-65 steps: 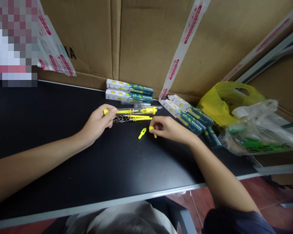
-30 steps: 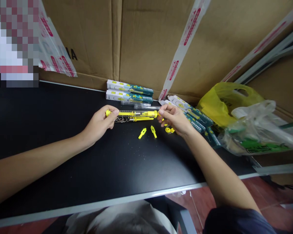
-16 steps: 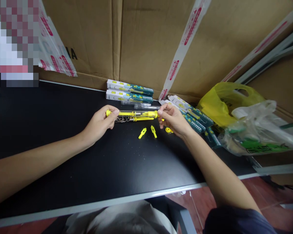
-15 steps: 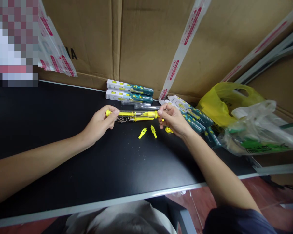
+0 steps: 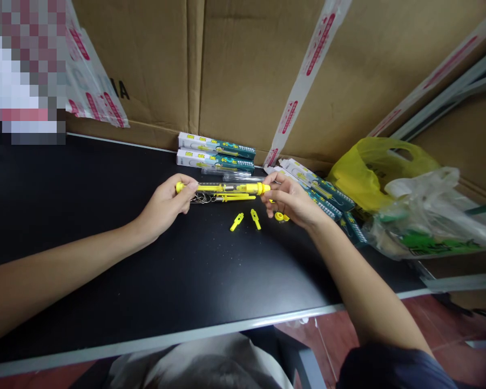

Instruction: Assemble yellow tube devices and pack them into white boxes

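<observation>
A clear tube with yellow parts inside (image 5: 214,188) lies level between my hands, above the black table. My left hand (image 5: 174,200) pinches its yellow left end. At the other end, the fingers of my right hand (image 5: 287,199) are closed on the yellow cap (image 5: 262,188). Behind and just below the tube are metal rings (image 5: 202,199) and thin yellow rods (image 5: 238,198). Two small flat yellow pieces (image 5: 237,221) (image 5: 255,219) lie on the table in front. Beside my right hand sits a small yellow ring (image 5: 279,216).
Printed narrow boxes (image 5: 215,160) lie at the back, with clear tubes (image 5: 238,176) before them. More boxes (image 5: 328,189) lie to the right, near a yellow bag (image 5: 360,167) and a clear plastic bag (image 5: 425,216). Large cardboard (image 5: 243,81) stands behind the black table (image 5: 146,292).
The fingers of my right hand have shifted slightly right on the tube's end, and more of the yellow cap shows. My left hand keeps its hold.
</observation>
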Demonstrator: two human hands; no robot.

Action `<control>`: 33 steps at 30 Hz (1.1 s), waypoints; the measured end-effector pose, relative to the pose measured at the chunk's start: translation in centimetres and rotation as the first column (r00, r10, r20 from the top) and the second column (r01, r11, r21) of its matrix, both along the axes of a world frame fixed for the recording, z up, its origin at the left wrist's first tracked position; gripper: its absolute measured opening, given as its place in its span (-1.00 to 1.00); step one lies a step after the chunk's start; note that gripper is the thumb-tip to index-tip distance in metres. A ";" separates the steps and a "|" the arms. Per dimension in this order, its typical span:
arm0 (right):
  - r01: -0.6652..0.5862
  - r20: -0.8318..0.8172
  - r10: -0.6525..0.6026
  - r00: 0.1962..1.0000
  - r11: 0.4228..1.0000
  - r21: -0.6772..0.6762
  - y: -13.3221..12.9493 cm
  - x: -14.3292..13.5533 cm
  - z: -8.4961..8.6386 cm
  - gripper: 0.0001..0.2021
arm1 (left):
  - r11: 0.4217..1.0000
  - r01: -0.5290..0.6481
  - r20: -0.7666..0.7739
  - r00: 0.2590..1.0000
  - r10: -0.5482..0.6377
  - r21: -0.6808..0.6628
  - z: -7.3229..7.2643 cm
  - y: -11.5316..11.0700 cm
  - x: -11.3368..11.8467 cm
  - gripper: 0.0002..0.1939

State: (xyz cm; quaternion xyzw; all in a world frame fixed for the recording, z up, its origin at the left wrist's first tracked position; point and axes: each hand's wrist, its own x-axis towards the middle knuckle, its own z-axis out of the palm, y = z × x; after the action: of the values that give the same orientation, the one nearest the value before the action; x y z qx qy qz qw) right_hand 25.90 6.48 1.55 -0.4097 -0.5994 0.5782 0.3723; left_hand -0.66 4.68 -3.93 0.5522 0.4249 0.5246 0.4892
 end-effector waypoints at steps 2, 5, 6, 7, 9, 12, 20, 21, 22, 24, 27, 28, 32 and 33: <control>-0.007 0.010 0.006 1.000 1.000 0.012 0.0 0.1 0.0 -0.67 | 1.000 -0.003 0.000 1.000 0.003 0.002 0.1 -0.1 0.1 -0.82; 0.002 0.038 -0.003 0.999 1.000 0.016 0.0 0.1 -0.1 -0.68 | 1.000 -0.008 0.009 1.000 0.008 0.005 0.2 -0.1 0.1 -0.81; 0.010 0.050 -0.011 0.999 1.000 0.016 0.0 0.1 -0.1 -0.68 | 1.000 -0.008 0.015 1.000 0.008 0.005 0.2 -0.1 0.1 -0.80; 0.017 0.064 -0.018 0.998 1.000 0.015 0.0 0.1 -0.1 -0.68 | 1.000 -0.008 0.020 1.000 0.008 0.005 0.2 0.0 0.0 -0.80; 0.030 0.088 -0.031 0.996 0.999 0.015 0.1 0.1 -0.2 -0.67 | 1.000 -0.009 0.023 1.000 0.009 0.004 0.1 0.0 0.0 -0.80; 0.049 0.118 -0.051 0.992 0.999 0.022 0.1 0.1 -0.4 -0.65 | 1.000 -0.009 0.014 1.000 0.009 0.000 -0.1 0.1 -0.1 -0.81; 0.102 0.238 -0.117 0.964 0.992 0.074 -0.3 -0.5 -0.7 -0.53 | 1.000 0.005 0.004 1.000 -0.005 -0.013 -0.1 0.0 -0.1 -0.81; 0.102 0.246 -0.117 0.962 0.992 0.073 -0.3 -0.5 -0.7 -0.52 | 1.000 0.005 0.006 1.000 -0.005 -0.013 -0.1 0.0 -0.1 -0.80; 0.097 0.252 -0.112 0.961 0.993 0.071 -0.3 -0.5 -0.6 -0.52 | 1.000 0.005 0.008 1.000 -0.004 -0.011 -0.1 0.0 -0.1 -0.80; 0.073 0.250 -0.085 0.965 0.996 0.057 -0.3 -0.4 -0.5 -0.55 | 1.000 -0.001 0.013 1.000 0.001 -0.007 -0.1 0.0 0.0 -0.80; 0.032 0.246 -0.036 0.969 0.999 0.022 -0.2 -0.3 -0.3 -0.66 | 1.000 -0.008 0.016 1.000 0.008 -0.004 0.0 0.0 0.0 -0.80; 0.031 0.253 -0.034 0.967 0.999 0.015 -0.2 -0.3 -0.2 -0.68 | 1.000 -0.008 0.018 1.000 0.008 -0.004 0.0 0.0 0.0 -0.80; 0.060 0.314 -0.065 0.947 0.998 0.027 -0.2 -0.2 -0.3 -0.54 | 1.000 -0.002 0.017 1.000 0.002 -0.004 -0.1 0.1 0.0 -0.81; 0.061 0.329 -0.070 0.942 0.997 0.038 -0.2 -0.2 -0.4 -0.50 | 1.000 -0.001 0.015 1.000 0.001 -0.006 -0.1 0.1 0.0 -0.81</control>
State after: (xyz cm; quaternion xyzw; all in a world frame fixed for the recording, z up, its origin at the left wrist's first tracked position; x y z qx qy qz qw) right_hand 25.69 6.28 1.20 -0.5152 -0.6471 0.4807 0.2910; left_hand -0.69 4.80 -4.07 0.5467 0.4231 0.5277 0.4936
